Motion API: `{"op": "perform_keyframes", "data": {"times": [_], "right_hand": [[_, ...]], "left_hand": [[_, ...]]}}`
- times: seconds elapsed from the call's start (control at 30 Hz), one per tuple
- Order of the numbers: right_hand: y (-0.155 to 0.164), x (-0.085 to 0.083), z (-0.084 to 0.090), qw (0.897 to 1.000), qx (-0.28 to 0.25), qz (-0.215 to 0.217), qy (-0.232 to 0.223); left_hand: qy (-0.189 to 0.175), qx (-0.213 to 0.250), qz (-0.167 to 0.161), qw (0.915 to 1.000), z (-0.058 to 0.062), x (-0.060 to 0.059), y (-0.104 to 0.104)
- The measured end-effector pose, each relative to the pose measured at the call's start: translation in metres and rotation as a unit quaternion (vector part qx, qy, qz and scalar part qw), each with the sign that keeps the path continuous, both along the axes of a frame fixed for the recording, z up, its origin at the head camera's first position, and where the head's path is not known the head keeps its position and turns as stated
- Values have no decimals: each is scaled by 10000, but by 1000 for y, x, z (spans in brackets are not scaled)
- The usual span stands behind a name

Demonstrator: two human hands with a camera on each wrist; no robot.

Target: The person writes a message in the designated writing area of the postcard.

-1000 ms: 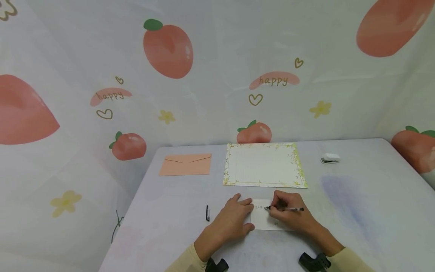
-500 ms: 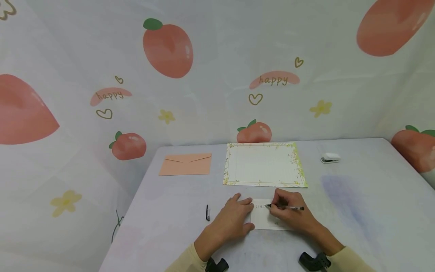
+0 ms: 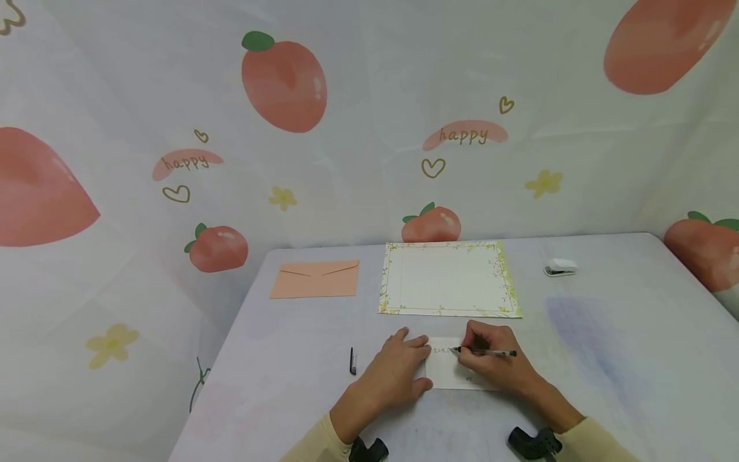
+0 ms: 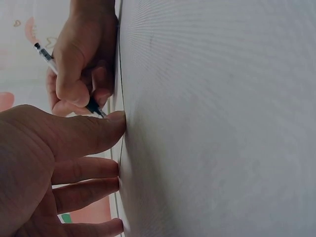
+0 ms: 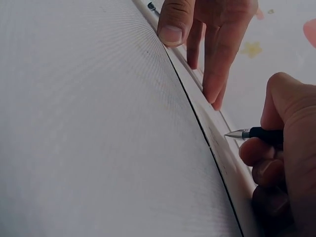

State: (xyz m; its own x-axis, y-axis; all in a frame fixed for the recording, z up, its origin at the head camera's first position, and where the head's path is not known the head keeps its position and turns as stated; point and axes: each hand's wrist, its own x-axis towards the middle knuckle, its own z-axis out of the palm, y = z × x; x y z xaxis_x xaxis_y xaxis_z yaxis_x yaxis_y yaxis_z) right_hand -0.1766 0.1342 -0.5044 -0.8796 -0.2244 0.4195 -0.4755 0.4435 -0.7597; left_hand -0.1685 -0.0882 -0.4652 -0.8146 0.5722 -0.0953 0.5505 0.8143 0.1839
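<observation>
A small white card (image 3: 447,373) lies on the table in front of the person, with a short line of handwriting near its top left. The right hand (image 3: 499,359) grips a pen (image 3: 491,352), its tip at the end of that line. In the right wrist view the metal tip of the pen (image 5: 239,134) points at the card's surface. The left hand (image 3: 395,369) rests on the card's left edge, fingers spread and thumb at the lower corner. From the left wrist the thumb (image 4: 94,133) presses flat at the card's edge. The right hand covers the card's right part.
A pen cap (image 3: 353,361) lies left of the left hand. Farther back are a peach-coloured envelope (image 3: 314,280), a large sheet with a floral border (image 3: 450,280) and a white stapler (image 3: 560,267). A fruit-printed cloth (image 3: 358,115) hangs behind the table (image 3: 646,333).
The pen tip has shifted very slightly along the written line, and the line of marks has grown a little. The left hand stays in place.
</observation>
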Motion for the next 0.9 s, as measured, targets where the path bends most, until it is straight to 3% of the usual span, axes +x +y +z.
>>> {"op": "perform_keyframes", "data": {"times": [0.13, 0.4, 0.67, 0.9], "right_hand": [[-1, 1, 2, 10000, 12, 1, -11], [7, -7, -15, 9999, 58, 81, -42], [5, -2, -4, 9999, -39, -52, 108], [7, -6, -10, 10000, 55, 8, -76]], "left_hand": [[40, 13, -23, 10000, -1, 0, 0], [119, 38, -48, 9999, -1, 0, -1], [50, 45, -22, 10000, -2, -1, 0], [66, 43, -24, 10000, -2, -1, 0]]}}
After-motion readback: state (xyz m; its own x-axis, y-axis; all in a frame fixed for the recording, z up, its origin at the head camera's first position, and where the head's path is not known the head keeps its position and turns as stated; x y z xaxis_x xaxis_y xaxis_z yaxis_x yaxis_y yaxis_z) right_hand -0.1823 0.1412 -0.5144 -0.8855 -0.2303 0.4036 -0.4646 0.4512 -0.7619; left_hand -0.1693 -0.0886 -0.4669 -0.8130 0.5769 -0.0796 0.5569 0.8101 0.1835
